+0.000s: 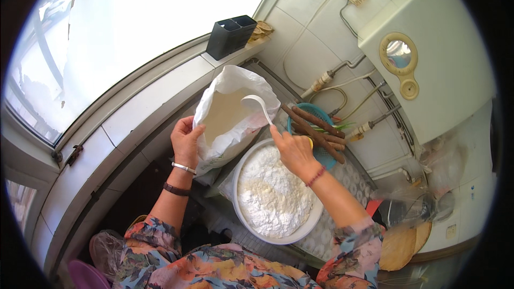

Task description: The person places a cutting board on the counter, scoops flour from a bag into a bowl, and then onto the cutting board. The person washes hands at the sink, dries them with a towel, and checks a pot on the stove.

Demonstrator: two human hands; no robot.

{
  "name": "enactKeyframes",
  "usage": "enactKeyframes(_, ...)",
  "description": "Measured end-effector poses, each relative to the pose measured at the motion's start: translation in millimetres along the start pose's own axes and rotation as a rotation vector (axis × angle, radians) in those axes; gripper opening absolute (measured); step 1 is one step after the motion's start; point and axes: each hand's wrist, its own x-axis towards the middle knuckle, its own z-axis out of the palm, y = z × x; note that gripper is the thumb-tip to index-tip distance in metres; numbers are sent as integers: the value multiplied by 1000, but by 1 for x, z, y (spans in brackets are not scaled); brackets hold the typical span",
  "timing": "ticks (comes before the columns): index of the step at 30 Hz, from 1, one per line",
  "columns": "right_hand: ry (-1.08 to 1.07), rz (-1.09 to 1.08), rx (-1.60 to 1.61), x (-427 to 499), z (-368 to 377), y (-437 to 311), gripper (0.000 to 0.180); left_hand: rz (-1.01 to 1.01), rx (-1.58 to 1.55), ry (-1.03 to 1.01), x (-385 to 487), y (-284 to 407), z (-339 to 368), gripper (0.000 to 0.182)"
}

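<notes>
My left hand (186, 139) pinches the rim of a white woven sack (219, 159), thumb on the inside. Pale tan flour or meal (225, 114) shows within the sack's open mouth. In my right hand (292, 147) is the handle of a white ladle (261, 106), whose bowl reaches over the sack's contents. Below that hand stands a large white round basin (277, 242), heaped with white flour (267, 212) that has a yellowish powder patch (269, 182) on top. How much the ladle's bowl holds cannot be seen.
Several long brown roots (317, 128), probably yams, lie across a turquoise plastic basket (303, 109). A black utensil holder (231, 37) stands on the tiled windowsill (136, 114). To the right hang a water heater (425, 48) and metal hoses (353, 62). A purple plastic basin (86, 275) sits at lower left.
</notes>
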Motion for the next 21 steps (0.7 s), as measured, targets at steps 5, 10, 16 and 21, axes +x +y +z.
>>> enactKeyframes(5,-75,-65,-102,78,90,8,34,-28,13,33,-10,-2,-8,26)
enactKeyframes(10,-204,-61,-202,126,126,1,17,-27,-38,56,-7,6,-14,27)
enactKeyframes(16,-355,-90,-188,135,139,5,15,-29,-70,67,-4,7,-18,27)
enactKeyframes(21,-564,-40,-85,149,123,-3,19,-33,-40,66,-6,8,-16,26)
